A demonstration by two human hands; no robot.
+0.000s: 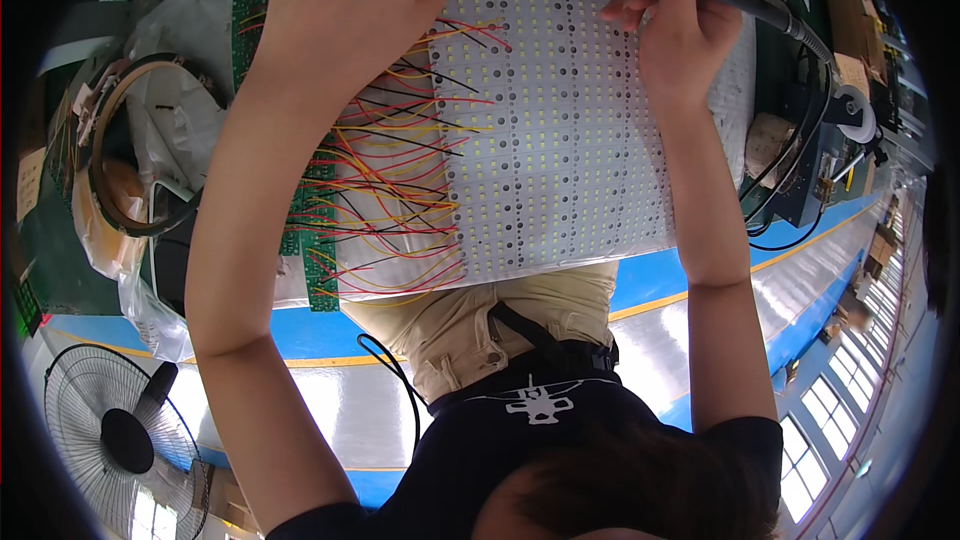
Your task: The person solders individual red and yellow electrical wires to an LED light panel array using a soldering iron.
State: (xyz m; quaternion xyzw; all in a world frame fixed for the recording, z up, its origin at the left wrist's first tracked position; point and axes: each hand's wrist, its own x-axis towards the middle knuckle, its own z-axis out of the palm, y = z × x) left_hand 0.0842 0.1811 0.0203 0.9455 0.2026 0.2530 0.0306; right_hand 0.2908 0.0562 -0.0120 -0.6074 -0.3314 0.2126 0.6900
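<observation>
My right hand (685, 35) grips a soldering iron (745, 2) by its black handle, and the metal tip points left along the far edge of a pale LED panel (545, 155). Beyond that tip, on the left, my left hand (370, 0) is closed with its fingertips bent together; the top edge of the picture cuts it off and hides what they pinch. Red, yellow and black wires (390, 180) run between the panel's left side and narrow green circuit boards (320, 265). Several wires have loose ends lying over the panel.
On the left are a round hoop (100, 145) and clear plastic bags (150, 315), with a standing fan (128, 440) below. At the right stand a dark soldering station (805, 175), a solder spool (855, 115) and a black cable (800, 155). The worktable's near edge meets my waist.
</observation>
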